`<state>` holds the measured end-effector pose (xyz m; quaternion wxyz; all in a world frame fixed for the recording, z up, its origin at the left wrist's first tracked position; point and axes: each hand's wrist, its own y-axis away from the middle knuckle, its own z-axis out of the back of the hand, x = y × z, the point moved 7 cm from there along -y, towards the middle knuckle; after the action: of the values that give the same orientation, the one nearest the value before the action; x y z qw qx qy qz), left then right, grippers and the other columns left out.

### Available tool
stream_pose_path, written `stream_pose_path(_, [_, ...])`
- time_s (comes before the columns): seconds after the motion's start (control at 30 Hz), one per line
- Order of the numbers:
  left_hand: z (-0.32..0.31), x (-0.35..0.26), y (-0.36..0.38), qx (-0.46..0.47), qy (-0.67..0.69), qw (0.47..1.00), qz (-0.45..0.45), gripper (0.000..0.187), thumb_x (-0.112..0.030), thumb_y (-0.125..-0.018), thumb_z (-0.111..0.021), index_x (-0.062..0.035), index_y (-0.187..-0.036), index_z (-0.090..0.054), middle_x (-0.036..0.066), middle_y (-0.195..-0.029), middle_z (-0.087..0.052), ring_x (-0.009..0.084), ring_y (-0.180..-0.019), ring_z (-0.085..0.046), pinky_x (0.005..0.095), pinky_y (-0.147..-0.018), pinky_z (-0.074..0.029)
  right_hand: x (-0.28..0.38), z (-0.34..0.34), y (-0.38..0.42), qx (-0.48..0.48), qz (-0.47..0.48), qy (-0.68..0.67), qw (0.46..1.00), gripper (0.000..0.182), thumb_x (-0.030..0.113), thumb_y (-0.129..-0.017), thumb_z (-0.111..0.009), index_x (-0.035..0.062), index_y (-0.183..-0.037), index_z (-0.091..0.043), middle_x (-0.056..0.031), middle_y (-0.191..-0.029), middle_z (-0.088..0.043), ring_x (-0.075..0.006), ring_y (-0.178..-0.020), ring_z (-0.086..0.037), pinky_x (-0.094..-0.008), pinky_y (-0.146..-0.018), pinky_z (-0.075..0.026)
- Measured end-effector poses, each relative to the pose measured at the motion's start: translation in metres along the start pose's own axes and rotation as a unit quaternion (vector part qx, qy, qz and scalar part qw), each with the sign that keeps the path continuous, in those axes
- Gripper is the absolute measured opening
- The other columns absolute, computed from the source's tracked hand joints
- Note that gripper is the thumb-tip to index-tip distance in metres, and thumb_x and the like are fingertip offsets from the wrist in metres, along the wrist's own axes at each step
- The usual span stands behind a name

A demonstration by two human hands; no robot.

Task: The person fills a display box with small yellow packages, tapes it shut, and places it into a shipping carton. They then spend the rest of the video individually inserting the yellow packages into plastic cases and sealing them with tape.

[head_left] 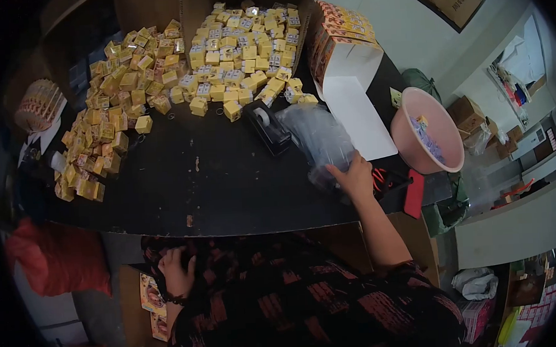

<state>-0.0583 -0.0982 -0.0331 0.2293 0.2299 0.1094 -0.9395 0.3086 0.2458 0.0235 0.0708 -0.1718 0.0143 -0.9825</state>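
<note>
My right hand (353, 177) is at the right part of the black table, its thumb and fingers closed on the near end of a pile of clear plastic bags (320, 137). The tape dispenser (267, 129) with a roll of tape stands just left of the bags. Below the table's front edge, my left hand (177, 268) rests near my lap, fingers loosely bent and apart, with nothing visible in it. Under that wrist, an open carton (133, 307) holds printed orange and yellow sheets or packs (152, 296).
Small yellow boxes (246, 49) heap up at the back and left of the table (166, 198). Stacked printed cards (346, 28) and a white sheet (360, 116) lie at right. A pink basin (427, 131), red phone-like object (413, 194) and red sack (56, 257) are around the table.
</note>
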Motion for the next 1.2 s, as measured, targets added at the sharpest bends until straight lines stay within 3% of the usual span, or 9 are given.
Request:
stream_pose_path(0.17, [0.040, -0.056, -0.020, 0.024, 0.158, 0.986, -0.049, 0.027, -0.011, -0.082, -0.068, -0.0043, -0.107, -0.064, 0.011, -0.102, -0.059, 0.0292, -0.097, -0.057, 0.0373, -0.089, -0.041, 0.079, 0.048, 0.039, -0.217, 0.219, -0.014, 0.951, 0.095, 0.036, -0.066, -0.082, -0.0090, -0.136, -0.034, -0.0258, -0.124, -0.045, -0.0421, -0.114, -0.044, -0.0471, -0.102, -0.037])
stream_pose_path(0.27, [0.074, -0.124, -0.039, 0.010, 0.251, 0.947, -0.198, 0.035, -0.008, -0.083, -0.068, -0.0010, -0.116, -0.061, 0.013, -0.107, -0.058, 0.0304, -0.101, -0.055, 0.0337, -0.087, -0.046, 0.181, 0.037, 0.095, -0.073, 0.401, -0.071, 0.911, 0.100, 0.032, -0.064, -0.083, -0.0073, -0.140, -0.030, -0.0224, -0.127, -0.041, -0.0403, -0.117, -0.042, -0.0519, -0.106, -0.031])
stream_pose_path(0.33, [0.074, -0.134, -0.052, -0.043, 0.193, 0.967, -0.162, 0.037, -0.009, -0.083, -0.068, 0.0002, -0.118, -0.059, 0.014, -0.111, -0.055, 0.0307, -0.104, -0.053, 0.0343, -0.088, -0.046, 0.225, 0.023, 0.124, -0.032, 0.478, -0.093, 0.873, 0.093, 0.030, -0.068, -0.080, -0.0096, -0.138, -0.033, -0.0219, -0.125, -0.041, -0.0387, -0.115, -0.042, -0.0580, -0.103, -0.032])
stream_pose_path(0.5, [0.059, -0.088, -0.055, -0.106, 0.243, 0.964, 0.001, 0.049, -0.014, -0.083, -0.070, 0.0016, -0.125, -0.052, 0.016, -0.119, -0.048, 0.0313, -0.109, -0.050, 0.0368, -0.091, -0.045, 0.273, -0.011, 0.139, -0.030, 0.538, -0.092, 0.838, 0.094, 0.029, -0.067, -0.081, -0.0064, -0.139, -0.032, -0.0202, -0.128, -0.040, -0.0372, -0.118, -0.043, -0.0592, -0.106, -0.025])
stream_pose_path(0.73, [0.068, -0.051, -0.048, -0.195, 0.234, 0.951, 0.056, 0.046, -0.014, -0.082, -0.071, 0.0018, -0.121, -0.052, 0.016, -0.111, -0.052, 0.0271, -0.103, -0.054, 0.0352, -0.087, -0.047, 0.301, -0.034, 0.153, -0.001, 0.589, -0.058, 0.806, 0.084, 0.027, -0.070, -0.077, -0.0066, -0.136, -0.038, -0.0189, -0.127, -0.043, -0.0326, -0.120, -0.043, -0.0592, -0.107, -0.023])
stream_pose_path(0.8, [0.055, -0.034, -0.047, -0.138, 0.351, 0.914, 0.149, 0.036, -0.013, -0.082, -0.073, -0.0003, -0.113, -0.059, 0.010, -0.096, -0.057, 0.0194, -0.090, -0.059, 0.0297, -0.080, -0.048, 0.305, -0.039, 0.153, 0.007, 0.586, -0.050, 0.809, 0.084, 0.027, -0.069, -0.077, -0.0062, -0.136, -0.039, -0.0184, -0.127, -0.043, -0.0322, -0.120, -0.044, -0.0589, -0.107, -0.022])
stream_pose_path(0.9, [0.052, -0.032, -0.048, -0.060, 0.324, 0.936, 0.121, 0.023, -0.012, -0.082, -0.073, -0.0022, -0.100, -0.064, 0.006, -0.085, -0.059, 0.0128, -0.078, -0.059, 0.0251, -0.071, -0.048, 0.303, -0.050, 0.155, 0.035, 0.596, -0.038, 0.801, 0.085, 0.029, -0.068, -0.078, -0.0054, -0.136, -0.039, -0.0178, -0.127, -0.044, -0.0313, -0.120, -0.044, -0.0587, -0.109, -0.021])
stream_pose_path(1.1, [0.049, -0.024, -0.035, -0.069, 0.424, 0.892, 0.138, 0.010, -0.007, -0.084, -0.069, -0.0016, -0.092, -0.066, 0.006, -0.088, -0.062, 0.0109, -0.080, -0.058, 0.0243, -0.068, -0.046, 0.309, -0.058, 0.169, 0.043, 0.655, -0.049, 0.753, 0.087, 0.034, -0.069, -0.078, -0.0044, -0.136, -0.040, -0.0162, -0.127, -0.045, -0.0307, -0.120, -0.044, -0.0634, -0.108, -0.017])
stream_pose_path(1.2, [0.061, -0.023, -0.025, -0.026, 0.351, 0.920, 0.174, 0.010, -0.006, -0.084, -0.068, -0.0029, -0.094, -0.066, 0.008, -0.096, -0.065, 0.0151, -0.086, -0.061, 0.0268, -0.075, -0.048, 0.321, -0.039, 0.169, 0.155, 0.619, -0.078, 0.766, 0.085, 0.037, -0.075, -0.076, -0.0052, -0.137, -0.038, -0.0175, -0.128, -0.048, -0.0323, -0.118, -0.047, -0.0576, -0.110, -0.020])
